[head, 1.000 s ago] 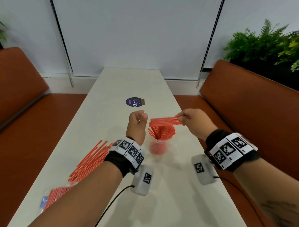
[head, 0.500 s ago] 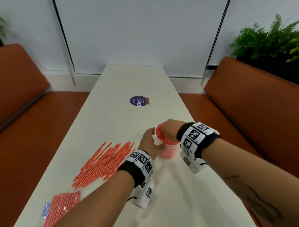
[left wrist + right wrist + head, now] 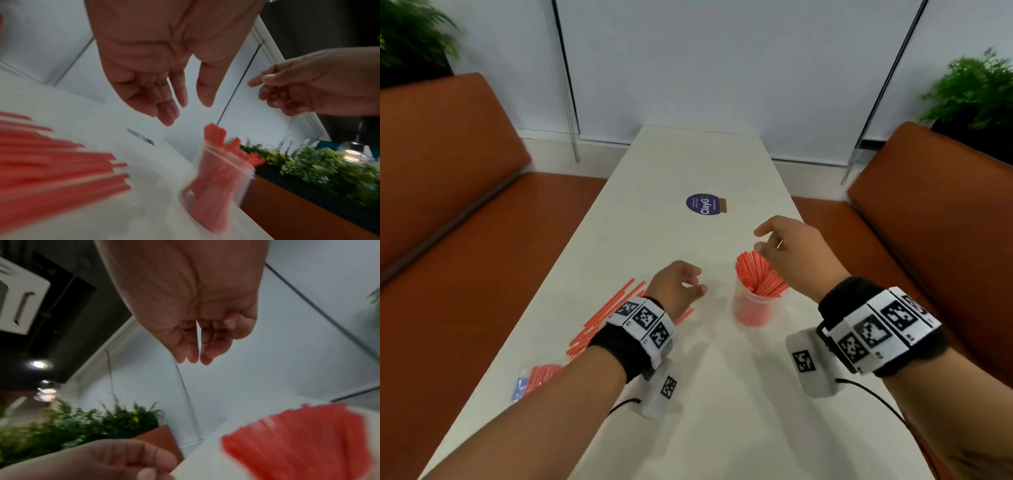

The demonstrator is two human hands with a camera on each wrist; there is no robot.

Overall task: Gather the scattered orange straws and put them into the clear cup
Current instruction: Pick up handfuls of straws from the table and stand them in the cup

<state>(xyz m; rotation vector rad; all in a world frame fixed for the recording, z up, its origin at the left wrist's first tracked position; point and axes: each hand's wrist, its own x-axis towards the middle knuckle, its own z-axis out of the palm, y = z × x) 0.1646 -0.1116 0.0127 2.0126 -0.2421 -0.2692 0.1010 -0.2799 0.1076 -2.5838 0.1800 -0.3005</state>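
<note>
Right now both hands are empty. The right hand (image 3: 794, 253) hangs just above the clear cup (image 3: 753, 308), fingers loose and apart, holding nothing. The left hand (image 3: 677, 289) floats over the white table (image 3: 722, 411), also loose with a gap between thumb and fingers.

The cup stands upright on the table and is already stuffed with orange straws (image 3: 760, 277) that fan out over its rim. More loose straws (image 3: 613, 315) lie flat in a messy bunch on the table, just left of the left wrist. A small plastic bag of straws (image 3: 539, 377) lies nearer the table's edge.

I think these straws are very light, thin and a bit bendy. They look smooth, so they may roll or slip. Squeezing hard could squash them. It seems best to scoop a bunch together and pinch it near the middle, so the ends stay even. The cup looks light too and could tip, so a hand beside it might help.
</note>
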